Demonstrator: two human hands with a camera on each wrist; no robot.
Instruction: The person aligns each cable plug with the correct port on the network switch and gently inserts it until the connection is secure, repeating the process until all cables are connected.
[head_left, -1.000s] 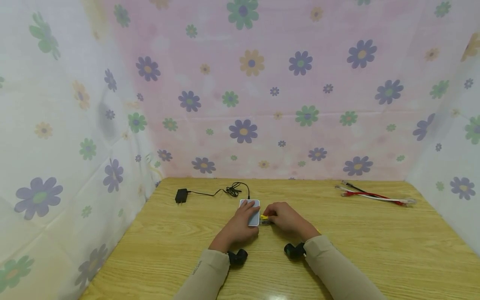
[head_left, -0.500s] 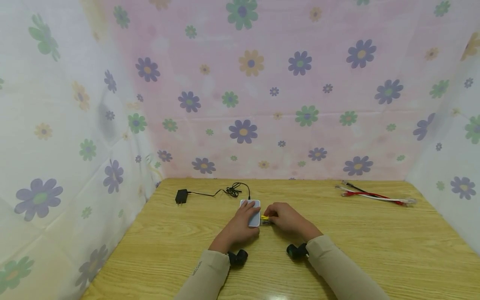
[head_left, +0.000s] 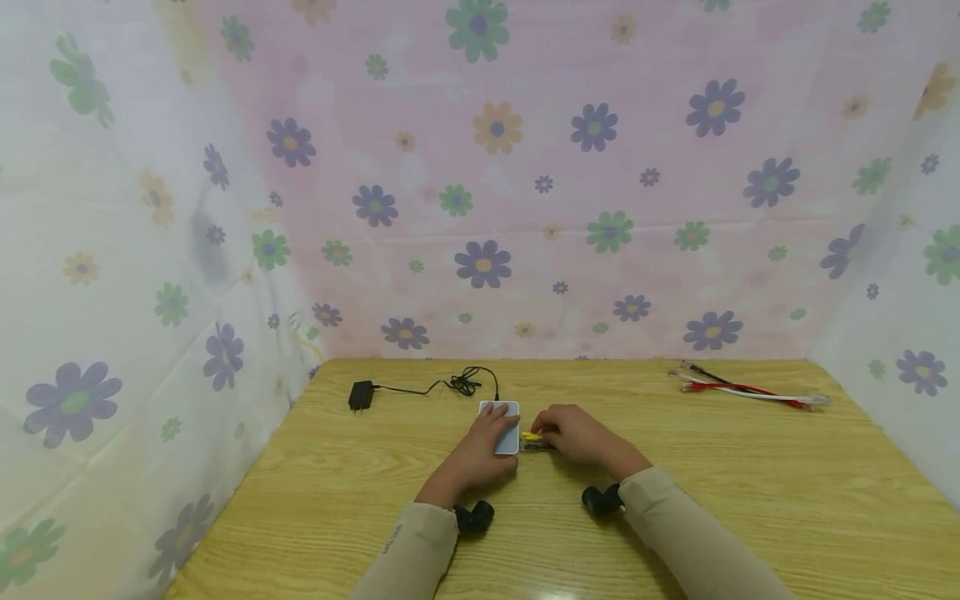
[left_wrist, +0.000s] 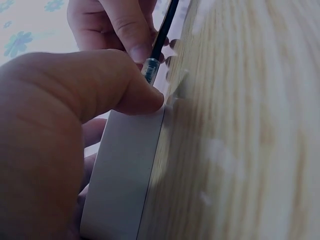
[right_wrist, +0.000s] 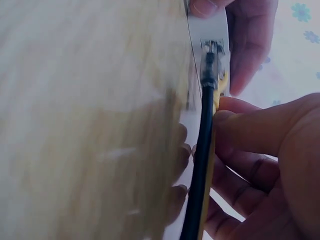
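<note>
A small white network switch (head_left: pixel 508 442) lies on the table, its far end joined to a thin black cord. My left hand (head_left: pixel 480 450) holds it, fingers spread over the top and thumb pressed at a corner of the side, as the left wrist view shows. Just to the right, my right hand (head_left: pixel 576 435) pinches a yellow network cable (head_left: pixel 530 436) close behind its plug, which points at the switch's port side. Beside it runs a black network cable (right_wrist: pixel 201 145), whose clear plug (right_wrist: pixel 209 67) sits at a port. The yellow plug's tip is partly hidden behind the black one.
A black power adapter (head_left: pixel 361 395) lies at the back left, its cord (head_left: pixel 465 382) bunched behind the switch. Red, white and black network cables (head_left: pixel 750 392) lie at the back right. A flowered cloth (head_left: pixel 558 208) hangs behind the wooden table (head_left: pixel 300 517).
My right hand and forearm have shifted slightly to the right, and more of the black cable shows below the yellow one. The left hand stays on the switch.
</note>
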